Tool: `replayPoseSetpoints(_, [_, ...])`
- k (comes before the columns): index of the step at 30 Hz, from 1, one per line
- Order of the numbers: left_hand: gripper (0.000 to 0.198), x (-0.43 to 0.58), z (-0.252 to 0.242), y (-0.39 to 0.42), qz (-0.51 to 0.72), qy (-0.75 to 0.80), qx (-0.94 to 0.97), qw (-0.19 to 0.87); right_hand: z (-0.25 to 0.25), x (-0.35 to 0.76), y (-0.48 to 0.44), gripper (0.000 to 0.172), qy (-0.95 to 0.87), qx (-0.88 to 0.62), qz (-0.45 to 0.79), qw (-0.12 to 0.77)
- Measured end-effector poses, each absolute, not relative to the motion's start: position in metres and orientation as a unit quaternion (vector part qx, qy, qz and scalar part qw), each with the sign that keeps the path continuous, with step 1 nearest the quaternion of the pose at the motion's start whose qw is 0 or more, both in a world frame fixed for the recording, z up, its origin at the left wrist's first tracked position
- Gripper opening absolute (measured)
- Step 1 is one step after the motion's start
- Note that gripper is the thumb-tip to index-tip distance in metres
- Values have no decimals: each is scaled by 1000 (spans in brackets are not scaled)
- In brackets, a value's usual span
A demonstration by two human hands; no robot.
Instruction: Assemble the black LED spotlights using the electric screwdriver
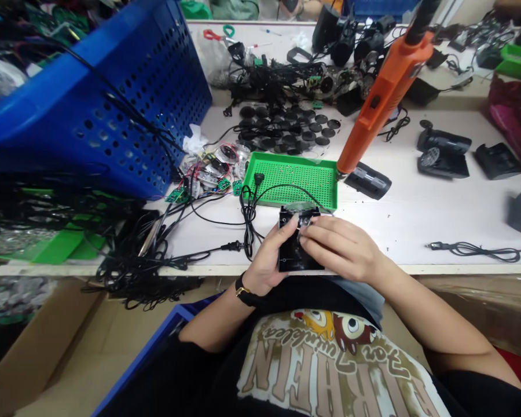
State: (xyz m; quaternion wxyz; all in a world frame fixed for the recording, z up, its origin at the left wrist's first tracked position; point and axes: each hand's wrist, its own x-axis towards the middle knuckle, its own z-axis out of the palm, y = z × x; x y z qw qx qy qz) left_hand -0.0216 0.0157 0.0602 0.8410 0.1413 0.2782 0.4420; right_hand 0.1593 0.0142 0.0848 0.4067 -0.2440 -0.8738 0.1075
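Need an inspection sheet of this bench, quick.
Surface: white bench, crowded with parts.
Job's things: black housing held in both hands at the bench edge.
Clutter: green perforated tray, circuit boards, black discs, orange electric screwdriver with its tip near the tray corner.
Grippers: left hand and right hand both on the housing; right fingers at its top end.
Cables: black cord with its plug on the tray; tangled bundle over the bench's left edge.
Surroundings: blue crate at left; cardboard box below.
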Motion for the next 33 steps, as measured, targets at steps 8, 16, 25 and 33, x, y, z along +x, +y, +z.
replayPoseSetpoints(8, [51, -26, 54, 12, 380, 243, 184, 873, 103, 174, 4, 25, -752, -414, 113, 500])
replayPoseSetpoints(16, [42, -25, 50, 7, 408, 286, 188, 846, 113, 176, 21, 9, -829, -399, 275, 278])
replayPoseSetpoints(25, [36, -22, 51, 8, 468, 313, 145, 813, 106, 184, 1, 7, -774, -426, 222, 412])
replayPoseSetpoints(33, [39, -23, 78, 17, 457, 331, 76, 822, 131, 173, 16, 5, -817, -458, 196, 291])
